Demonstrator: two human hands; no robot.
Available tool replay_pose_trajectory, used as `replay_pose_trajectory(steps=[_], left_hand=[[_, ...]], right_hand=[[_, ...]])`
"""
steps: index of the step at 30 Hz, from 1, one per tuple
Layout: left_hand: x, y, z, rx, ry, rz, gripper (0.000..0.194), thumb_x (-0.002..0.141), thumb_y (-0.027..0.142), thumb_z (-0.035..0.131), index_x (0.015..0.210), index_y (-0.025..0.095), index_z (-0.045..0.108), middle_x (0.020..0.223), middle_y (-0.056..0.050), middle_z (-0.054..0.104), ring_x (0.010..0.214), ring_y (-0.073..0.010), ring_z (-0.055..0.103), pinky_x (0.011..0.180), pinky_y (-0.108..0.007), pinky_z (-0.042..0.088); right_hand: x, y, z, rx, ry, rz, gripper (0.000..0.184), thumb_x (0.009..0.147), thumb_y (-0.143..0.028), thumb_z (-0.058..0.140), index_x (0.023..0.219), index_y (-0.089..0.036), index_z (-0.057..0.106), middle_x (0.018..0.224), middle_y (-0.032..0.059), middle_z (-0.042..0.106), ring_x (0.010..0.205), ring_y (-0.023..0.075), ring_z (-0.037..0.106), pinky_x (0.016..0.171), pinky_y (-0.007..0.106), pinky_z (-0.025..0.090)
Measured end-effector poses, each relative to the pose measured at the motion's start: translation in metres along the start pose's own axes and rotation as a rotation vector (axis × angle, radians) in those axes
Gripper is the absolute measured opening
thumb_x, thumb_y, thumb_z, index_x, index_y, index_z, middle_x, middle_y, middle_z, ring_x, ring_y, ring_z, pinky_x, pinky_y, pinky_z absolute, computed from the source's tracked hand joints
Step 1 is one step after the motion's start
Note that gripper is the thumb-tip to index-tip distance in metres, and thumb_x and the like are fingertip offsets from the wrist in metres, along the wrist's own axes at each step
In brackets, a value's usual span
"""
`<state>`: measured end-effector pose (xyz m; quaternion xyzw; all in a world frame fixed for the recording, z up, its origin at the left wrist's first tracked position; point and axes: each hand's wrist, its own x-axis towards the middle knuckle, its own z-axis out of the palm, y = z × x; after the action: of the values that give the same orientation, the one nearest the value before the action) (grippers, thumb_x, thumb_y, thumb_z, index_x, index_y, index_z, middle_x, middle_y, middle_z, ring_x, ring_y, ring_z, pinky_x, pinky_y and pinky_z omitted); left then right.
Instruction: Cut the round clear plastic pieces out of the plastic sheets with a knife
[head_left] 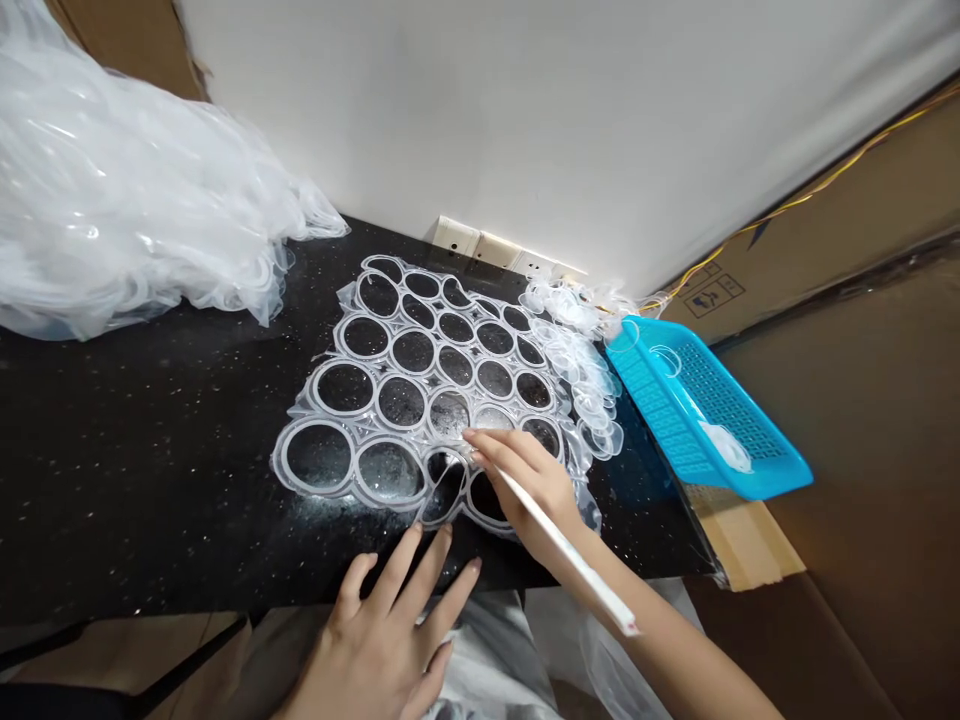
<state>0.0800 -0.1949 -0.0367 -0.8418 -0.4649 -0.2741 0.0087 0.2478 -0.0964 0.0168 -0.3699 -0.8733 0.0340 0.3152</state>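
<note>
A sheet of clear plastic rings (412, 352) lies flat on a black speckled countertop (165, 470), joined in rows of circles that grow larger toward me in this wide view. My right hand (529, 480) is shut on a long white stick (566, 550), and its fingertips rest on the sheet's lower right part. My left hand (382, 640) lies spread at the countertop's front edge, just below the sheet, holding nothing. A loose clump of clear rings (589, 375) sits along the sheet's right side.
A large heap of clear plastic (112, 180) lies at the back left. A blue plastic basket (705, 410) with several clear rings stands at the right edge. Wall sockets (480, 245) sit behind the countertop, and cardboard with a yellow wire (817, 185) lines the right.
</note>
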Motion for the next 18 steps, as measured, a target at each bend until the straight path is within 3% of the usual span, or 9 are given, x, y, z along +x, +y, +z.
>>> replay_pose_trajectory(steps=[6,11,13,15,18], left_hand=[[0.001,0.002,0.001,0.020,-0.008,-0.005,0.042,0.080,0.047,0.056,0.120,0.035,0.055,0.121,-0.002,0.060,0.113,-0.0218,0.042,0.091,-0.038,0.022],[0.003,0.001,0.004,0.027,0.002,0.016,0.039,0.082,0.048,0.053,0.118,0.033,0.057,0.118,-0.003,0.061,0.113,-0.0216,0.043,0.097,-0.038,0.018],[0.004,-0.001,0.002,0.033,-0.011,0.030,0.038,0.083,0.045,0.053,0.118,0.032,0.056,0.122,-0.003,0.059,0.117,-0.0209,0.041,0.100,-0.038,0.016],[0.003,-0.003,-0.002,0.013,0.006,0.073,0.034,0.084,0.040,0.053,0.116,0.032,0.058,0.123,-0.004,0.058,0.118,-0.0197,0.042,0.101,-0.037,0.016],[0.001,-0.010,-0.015,-0.068,0.049,0.110,0.028,0.086,0.032,0.051,0.113,0.031,0.060,0.122,-0.004,0.059,0.120,-0.0181,0.044,0.103,-0.037,0.019]], right_hand=[[0.010,0.003,0.001,0.033,0.027,0.056,0.021,0.091,-0.014,0.045,0.104,-0.008,0.061,0.096,0.0134,0.066,0.087,0.0168,0.061,0.076,0.029,0.050],[0.010,-0.011,-0.008,0.448,-0.225,0.164,0.020,0.089,-0.017,0.050,0.101,-0.015,0.066,0.089,0.0072,0.068,0.078,0.0115,0.063,0.069,0.021,0.050],[0.006,-0.010,-0.015,0.567,-0.243,0.282,0.020,0.089,-0.022,0.052,0.098,-0.017,0.068,0.088,0.0062,0.069,0.079,0.0117,0.064,0.070,0.021,0.050],[0.001,-0.003,-0.021,0.652,-0.160,0.500,0.022,0.089,-0.029,0.052,0.095,-0.018,0.070,0.083,0.0057,0.070,0.077,0.0125,0.064,0.065,0.021,0.050],[-0.002,0.012,-0.031,0.760,0.140,0.771,0.028,0.087,-0.040,0.053,0.095,-0.020,0.070,0.074,0.0047,0.070,0.066,0.0112,0.063,0.051,0.018,0.044]])
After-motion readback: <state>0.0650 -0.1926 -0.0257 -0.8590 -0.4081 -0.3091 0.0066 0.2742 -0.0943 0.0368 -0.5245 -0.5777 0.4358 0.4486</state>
